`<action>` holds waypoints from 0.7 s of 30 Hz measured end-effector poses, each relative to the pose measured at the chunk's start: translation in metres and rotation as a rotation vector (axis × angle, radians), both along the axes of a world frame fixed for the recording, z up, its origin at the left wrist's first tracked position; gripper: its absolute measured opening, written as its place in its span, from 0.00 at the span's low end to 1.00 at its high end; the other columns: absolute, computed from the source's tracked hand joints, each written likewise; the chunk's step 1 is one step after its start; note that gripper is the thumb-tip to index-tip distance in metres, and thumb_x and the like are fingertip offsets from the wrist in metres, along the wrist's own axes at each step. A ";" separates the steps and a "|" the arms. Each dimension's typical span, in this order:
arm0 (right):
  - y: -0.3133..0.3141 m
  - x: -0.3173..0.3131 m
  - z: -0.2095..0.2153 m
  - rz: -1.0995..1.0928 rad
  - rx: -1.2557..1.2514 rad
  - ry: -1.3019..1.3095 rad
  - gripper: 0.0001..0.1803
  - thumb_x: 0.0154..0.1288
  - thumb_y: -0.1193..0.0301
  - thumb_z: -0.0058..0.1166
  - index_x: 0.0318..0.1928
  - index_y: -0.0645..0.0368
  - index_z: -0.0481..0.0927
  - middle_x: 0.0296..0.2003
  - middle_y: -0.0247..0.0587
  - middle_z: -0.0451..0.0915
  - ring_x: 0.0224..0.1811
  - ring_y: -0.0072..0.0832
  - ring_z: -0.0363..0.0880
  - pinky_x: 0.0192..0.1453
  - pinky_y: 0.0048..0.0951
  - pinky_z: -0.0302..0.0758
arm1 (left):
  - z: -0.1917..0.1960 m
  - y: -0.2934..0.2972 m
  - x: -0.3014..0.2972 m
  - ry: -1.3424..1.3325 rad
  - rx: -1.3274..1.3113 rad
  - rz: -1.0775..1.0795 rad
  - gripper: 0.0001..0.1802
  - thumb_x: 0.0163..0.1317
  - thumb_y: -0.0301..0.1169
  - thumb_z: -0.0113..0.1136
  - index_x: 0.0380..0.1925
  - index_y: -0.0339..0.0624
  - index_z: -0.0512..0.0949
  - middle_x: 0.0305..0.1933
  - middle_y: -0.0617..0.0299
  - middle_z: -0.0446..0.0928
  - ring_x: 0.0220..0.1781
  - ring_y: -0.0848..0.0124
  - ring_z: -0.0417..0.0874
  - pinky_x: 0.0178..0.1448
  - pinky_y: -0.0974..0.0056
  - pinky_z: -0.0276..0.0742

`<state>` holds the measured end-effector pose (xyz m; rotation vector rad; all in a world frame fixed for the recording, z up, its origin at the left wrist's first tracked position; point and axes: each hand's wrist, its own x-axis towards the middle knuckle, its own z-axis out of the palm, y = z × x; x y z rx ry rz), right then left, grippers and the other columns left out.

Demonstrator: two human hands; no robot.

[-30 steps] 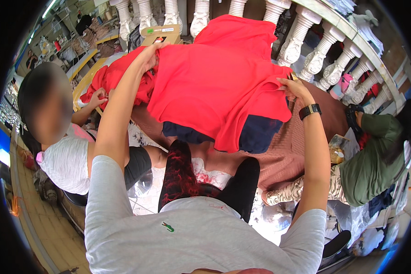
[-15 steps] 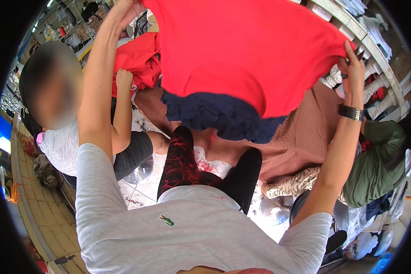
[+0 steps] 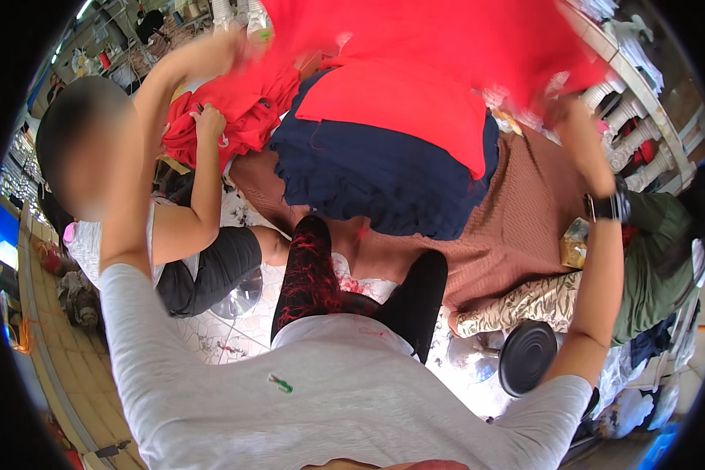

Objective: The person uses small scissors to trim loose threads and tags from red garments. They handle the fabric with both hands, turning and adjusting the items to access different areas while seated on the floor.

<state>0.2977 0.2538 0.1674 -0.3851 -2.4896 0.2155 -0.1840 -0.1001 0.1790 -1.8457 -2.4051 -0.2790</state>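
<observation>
A red garment (image 3: 439, 31), blurred by motion, is spread wide between my two raised hands at the far side of the view. My left hand (image 3: 241, 53) grips its left edge and my right hand (image 3: 565, 117) its right edge; the fingers of both are smeared. Under it, a red piece of fabric (image 3: 399, 106) lies flat on a thick pile of navy fabric (image 3: 376, 176). The pile rests on a table draped with a brown textured cloth (image 3: 517, 219). The upper part of the garment runs out of view.
At left a person sits with a hand (image 3: 209, 124) on a crumpled red heap of fabric (image 3: 247, 110). Another person in a green top (image 3: 650, 266) sits at right. A black round stool (image 3: 527, 358) stands near my right arm. White thread cones (image 3: 634, 125) line a rack.
The garment has moved away and up, uncovering the red piece on the navy pile. My left hand has dropped slightly, my right hand has shifted inward. The left person's hand has shifted on the red heap.
</observation>
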 end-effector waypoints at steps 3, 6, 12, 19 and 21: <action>0.022 0.018 -0.002 -0.070 -0.126 -0.109 0.11 0.68 0.74 0.59 0.49 0.61 0.87 0.37 0.35 0.88 0.38 0.23 0.81 0.47 0.25 0.76 | 0.014 -0.022 -0.014 -0.262 0.054 -0.240 0.20 0.62 0.15 0.54 0.53 0.38 0.85 0.43 0.62 0.87 0.45 0.71 0.85 0.54 0.63 0.79; 0.042 0.013 0.060 -0.121 -0.633 0.512 0.18 0.73 0.62 0.60 0.59 0.54 0.85 0.24 0.14 0.71 0.19 0.08 0.53 0.24 0.19 0.45 | 0.065 -0.036 -0.054 -0.656 0.589 -0.217 0.18 0.71 0.22 0.54 0.59 0.41 0.81 0.58 0.61 0.83 0.58 0.73 0.83 0.64 0.66 0.77; 0.044 -0.003 0.137 0.100 -0.530 0.790 0.17 0.74 0.63 0.61 0.59 0.52 0.86 0.20 0.10 0.61 0.18 0.07 0.50 0.23 0.18 0.44 | 0.131 0.003 -0.018 -0.880 1.000 -0.368 0.21 0.73 0.22 0.54 0.64 0.34 0.74 0.59 0.54 0.82 0.57 0.68 0.84 0.64 0.63 0.79; 0.067 -0.022 0.139 0.115 -0.497 0.769 0.16 0.72 0.62 0.64 0.56 0.51 0.87 0.21 0.11 0.62 0.19 0.08 0.50 0.24 0.19 0.44 | 0.148 0.002 0.003 -0.721 1.021 -0.260 0.23 0.68 0.22 0.61 0.63 0.32 0.75 0.56 0.54 0.83 0.53 0.68 0.85 0.61 0.64 0.80; 0.077 -0.020 0.136 0.117 -0.507 0.740 0.16 0.72 0.62 0.64 0.56 0.51 0.87 0.21 0.11 0.62 0.19 0.08 0.50 0.24 0.19 0.43 | 0.140 0.010 0.000 -0.650 1.050 -0.192 0.22 0.68 0.22 0.63 0.61 0.32 0.77 0.54 0.55 0.84 0.52 0.69 0.85 0.59 0.65 0.80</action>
